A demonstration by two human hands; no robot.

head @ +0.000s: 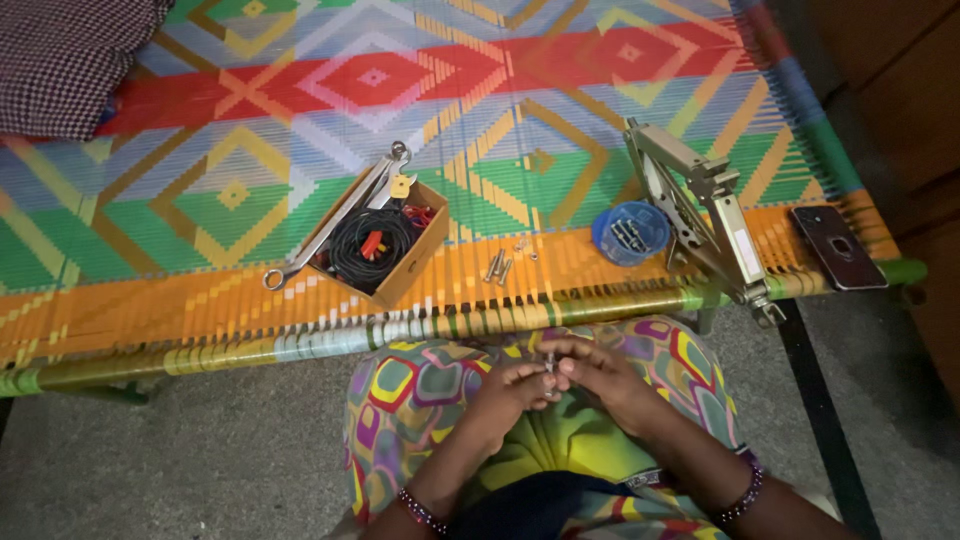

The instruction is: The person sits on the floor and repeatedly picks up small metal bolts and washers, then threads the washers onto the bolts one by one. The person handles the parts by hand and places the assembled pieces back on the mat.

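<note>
Holding small bolt | left hand, right hand | bolt mostly hidden

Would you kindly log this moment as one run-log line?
left hand: on small metal bolt | right hand: on same bolt | place: over lap | nearby: loose bolts, blue tub, cardboard box on woven cot

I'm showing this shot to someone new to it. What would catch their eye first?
The brightly woven cot with diamond patterns fills the top. On it sit a cardboard box of black cables and a metal jack at right. Below, both hands, left hand and right hand, pinch a small bolt.
</note>
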